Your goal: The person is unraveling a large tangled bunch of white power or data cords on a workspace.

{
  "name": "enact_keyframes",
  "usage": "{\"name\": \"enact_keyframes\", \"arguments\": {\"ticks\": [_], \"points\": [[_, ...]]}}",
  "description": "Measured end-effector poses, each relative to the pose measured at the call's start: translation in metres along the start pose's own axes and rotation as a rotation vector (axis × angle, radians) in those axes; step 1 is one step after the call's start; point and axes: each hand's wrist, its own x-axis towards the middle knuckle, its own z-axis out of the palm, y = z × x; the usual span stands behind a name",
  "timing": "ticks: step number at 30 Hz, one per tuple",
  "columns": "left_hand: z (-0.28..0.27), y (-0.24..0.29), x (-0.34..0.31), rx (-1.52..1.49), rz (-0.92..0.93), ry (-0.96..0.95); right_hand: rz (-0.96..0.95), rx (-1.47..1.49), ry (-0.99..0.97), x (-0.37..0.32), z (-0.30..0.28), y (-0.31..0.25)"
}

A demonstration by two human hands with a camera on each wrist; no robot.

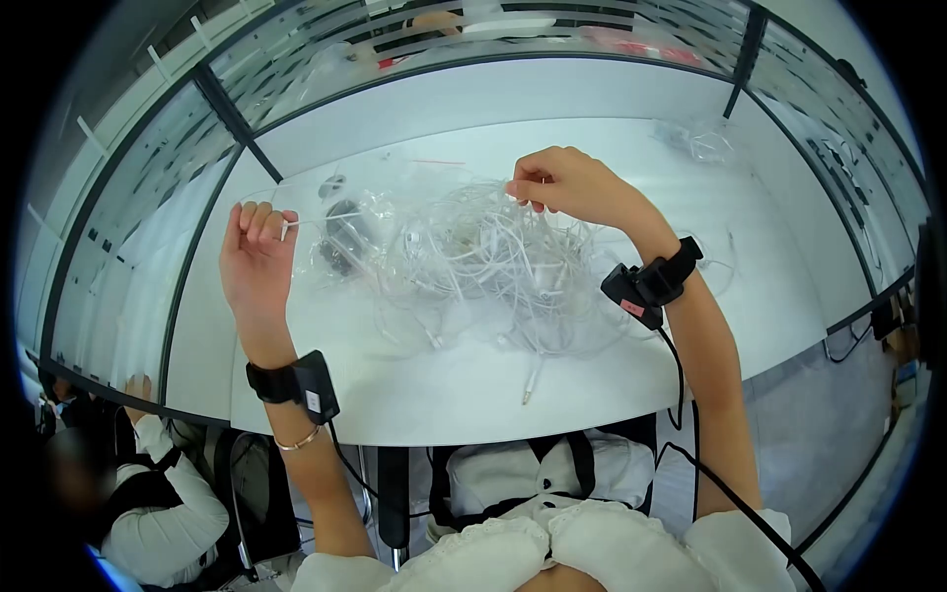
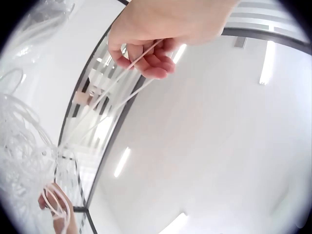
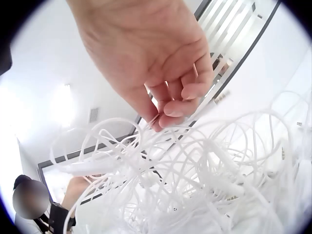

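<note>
A large tangle of white cables [image 1: 493, 252] lies heaped on the white table [image 1: 395, 405]. Raised at the left of the tangle, my left hand [image 1: 260, 252] grips a white cable [image 2: 109, 90] in its curled fingers. In the left wrist view, two strands of it run taut toward the pile. My right hand [image 1: 582, 185] is over the far right side of the heap, pinching a thin white strand between thumb and fingertips. From the right wrist view, loose loops [image 3: 209, 161] spread just below those fingertips.
A clear bag with a dark coil [image 1: 342, 237] lies left of the heap. Another clear plastic bag [image 1: 705, 146] is at the back right. One cable end with a plug [image 1: 530, 383] points toward the front edge. Partition panels [image 1: 493, 91] enclose the table; another person [image 1: 163, 493] sits lower left.
</note>
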Motion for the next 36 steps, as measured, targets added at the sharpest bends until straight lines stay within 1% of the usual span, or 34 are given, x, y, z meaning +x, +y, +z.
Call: {"name": "enact_keyframes", "arguments": {"ticks": [1, 4, 5, 8, 11, 14, 15, 18, 19, 22, 23, 26, 27, 29, 30, 32, 35, 36], "points": [[-0.007, 0.0, 0.001, -0.039, -0.02, -0.038, -0.007, 0.033, -0.019, 0.001, 0.0, 0.003], [-0.012, -0.006, -0.001, -0.011, 0.101, 0.174, -0.055, 0.032, 0.007, 0.003, 0.003, 0.006], [-0.021, -0.004, 0.0, -0.041, 0.118, 0.125, -0.071, 0.043, 0.018, 0.004, 0.005, 0.01], [-0.036, 0.012, -0.001, -0.035, 0.017, 0.032, -0.062, 0.001, 0.032, 0.003, 0.005, 0.013], [-0.039, 0.018, -0.007, 0.06, 0.104, 0.169, -0.075, -0.019, 0.048, 0.004, 0.003, 0.014], [-0.044, 0.021, -0.013, -0.107, 0.21, 0.26, -0.155, -0.062, 0.117, 0.005, 0.008, 0.021], [-0.025, 0.018, -0.015, -0.195, 0.237, 0.379, -0.131, -0.067, 0.117, 0.004, 0.007, 0.021], [-0.039, 0.025, -0.02, -0.232, 0.184, 0.095, -0.074, -0.047, 0.091, 0.004, 0.007, 0.02], [-0.038, 0.026, -0.02, -0.243, 0.194, 0.091, -0.061, -0.014, 0.063, 0.005, 0.005, 0.022], [-0.043, 0.028, -0.017, -0.069, 0.201, 0.055, -0.003, 0.025, 0.001, 0.004, 0.002, 0.016], [-0.044, 0.025, -0.018, -0.084, 0.204, 0.057, 0.02, 0.028, -0.017, 0.003, 0.002, 0.013], [-0.033, 0.02, -0.015, -0.035, 0.212, 0.032, -0.046, -0.059, 0.044, 0.004, 0.004, 0.013], [-0.028, 0.019, -0.013, -0.007, 0.195, -0.023, -0.063, -0.066, 0.073, 0.003, 0.004, 0.011], [-0.015, 0.015, -0.012, 0.053, 0.234, 0.058, -0.097, -0.083, 0.132, -0.001, 0.002, 0.001], [-0.008, 0.014, -0.011, 0.083, 0.255, 0.099, -0.123, -0.062, 0.126, -0.003, 0.0, -0.004], [-0.005, 0.018, -0.007, 0.081, 0.25, 0.048, -0.175, -0.019, 0.114, -0.005, -0.003, -0.014], [0.007, 0.026, 0.003, 0.073, 0.245, -0.052, -0.164, -0.012, -0.049, -0.015, -0.002, -0.028], [0.018, 0.027, 0.007, 0.073, 0.246, -0.086, -0.205, -0.024, 0.034, -0.016, 0.003, -0.028]]}}
